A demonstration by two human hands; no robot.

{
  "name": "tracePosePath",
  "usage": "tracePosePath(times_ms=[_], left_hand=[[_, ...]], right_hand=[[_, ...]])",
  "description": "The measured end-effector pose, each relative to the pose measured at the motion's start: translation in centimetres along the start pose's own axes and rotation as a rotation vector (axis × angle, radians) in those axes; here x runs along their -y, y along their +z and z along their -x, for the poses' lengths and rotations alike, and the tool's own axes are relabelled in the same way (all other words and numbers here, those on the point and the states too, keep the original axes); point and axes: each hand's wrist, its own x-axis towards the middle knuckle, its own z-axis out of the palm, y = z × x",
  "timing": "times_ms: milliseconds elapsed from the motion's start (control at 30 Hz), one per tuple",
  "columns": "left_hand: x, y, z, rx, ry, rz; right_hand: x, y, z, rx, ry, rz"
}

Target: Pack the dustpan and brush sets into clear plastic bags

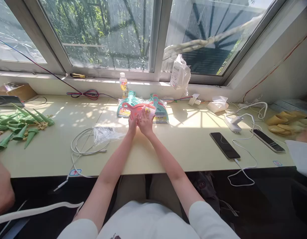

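A pink dustpan-and-brush set (136, 107) with a printed label lies across the front of the pile, near the window side of the table. My left hand (133, 121) is closed on its lower middle edge. Right beside it, my right hand (145, 121) has its fingers over the label and grips the set's right part. Behind it are two green dustpan sets, one on the left (131, 97) and one on the right (163, 112), the latter with a red-tipped handle and a dark brush. Clear wrapping glints around them. My fingertips are partly hidden.
A drink bottle (123, 85) stands behind the sets. A coiled white cable (81, 146) and a clear plastic bag (105, 134) lie left. Green cone-shaped pieces (20, 129) are further left, near another person's arm. Phones (224, 145), a power strip (232, 123) and another person's sleeve are right.
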Motion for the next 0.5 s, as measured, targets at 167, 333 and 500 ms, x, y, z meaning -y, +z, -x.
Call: tracePosePath(times_ms=[167,333,500], left_hand=[[0.0,0.5,0.5,0.013,-0.024,0.063],[0.0,0.9,0.6,0.125,-0.009,0.061],[-0.3,1.0,0.7,0.170,0.010,0.060]], right_hand=[[-1.4,0.5,0.6,0.083,0.045,0.096],[-2.9,-0.5,0.3,0.094,0.066,0.034],[-3.3,-1.1,0.7,-0.169,0.177,-0.147]])
